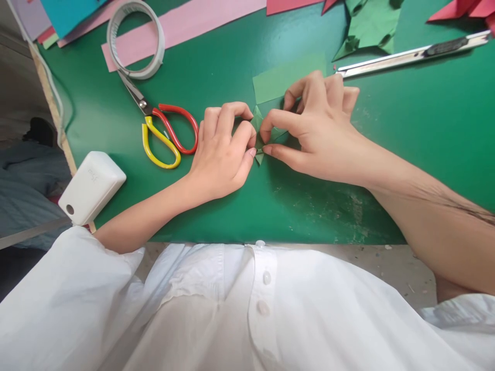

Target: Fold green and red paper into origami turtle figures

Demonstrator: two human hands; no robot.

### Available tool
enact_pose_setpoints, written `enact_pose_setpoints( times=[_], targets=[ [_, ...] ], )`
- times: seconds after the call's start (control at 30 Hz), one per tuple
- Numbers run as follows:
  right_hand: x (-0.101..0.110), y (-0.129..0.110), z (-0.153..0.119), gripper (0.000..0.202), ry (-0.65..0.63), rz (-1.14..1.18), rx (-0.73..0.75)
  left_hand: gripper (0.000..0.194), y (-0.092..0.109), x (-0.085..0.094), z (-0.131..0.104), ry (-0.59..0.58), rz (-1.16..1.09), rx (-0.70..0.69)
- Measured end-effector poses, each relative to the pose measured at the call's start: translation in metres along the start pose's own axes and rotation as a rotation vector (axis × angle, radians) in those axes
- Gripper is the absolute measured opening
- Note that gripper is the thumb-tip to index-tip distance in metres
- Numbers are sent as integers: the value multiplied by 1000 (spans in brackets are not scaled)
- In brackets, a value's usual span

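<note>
A small folded green paper (pixel 257 119) lies on the green tabletop (pixel 216 216) between my hands. My left hand (pixel 224 147) grips its left side, with the fingers curled and the thumb pressed near the lower point. From the right, my right hand (pixel 315 129) pinches the same paper with thumb and index finger, hiding part of it. Just above the folded piece lies a flat green paper strip (pixel 284 77), partly under the fingers of my right hand.
Left of my hands are scissors (pixel 144 105) with red and yellow handles, a tape roll (pixel 158 56) on a pink strip (pixel 201 23), and a white box-shaped device (pixel 93 186). A box cutter (pixel 410 54), folded green paper (pixel 373 26) and red paper (pixel 464 9) lie at upper right.
</note>
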State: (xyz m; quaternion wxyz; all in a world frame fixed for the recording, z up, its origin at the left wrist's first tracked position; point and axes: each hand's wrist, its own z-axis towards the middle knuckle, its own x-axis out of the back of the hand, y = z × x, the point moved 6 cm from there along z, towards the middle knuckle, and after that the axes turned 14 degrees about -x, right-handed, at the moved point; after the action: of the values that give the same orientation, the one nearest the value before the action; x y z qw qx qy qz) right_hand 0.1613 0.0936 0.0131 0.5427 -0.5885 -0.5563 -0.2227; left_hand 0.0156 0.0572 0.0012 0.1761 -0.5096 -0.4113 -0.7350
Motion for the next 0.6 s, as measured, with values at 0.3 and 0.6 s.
enact_pose_setpoints(
  times=[0.3, 0.6],
  targets=[
    [1, -1, -3, 31, 24, -31, 43, 22, 1, 0, 0, -7, -11, 17],
    [0, -5, -5, 28, 27, 6, 12, 24, 2, 0, 1, -20, -11, 41]
  ],
)
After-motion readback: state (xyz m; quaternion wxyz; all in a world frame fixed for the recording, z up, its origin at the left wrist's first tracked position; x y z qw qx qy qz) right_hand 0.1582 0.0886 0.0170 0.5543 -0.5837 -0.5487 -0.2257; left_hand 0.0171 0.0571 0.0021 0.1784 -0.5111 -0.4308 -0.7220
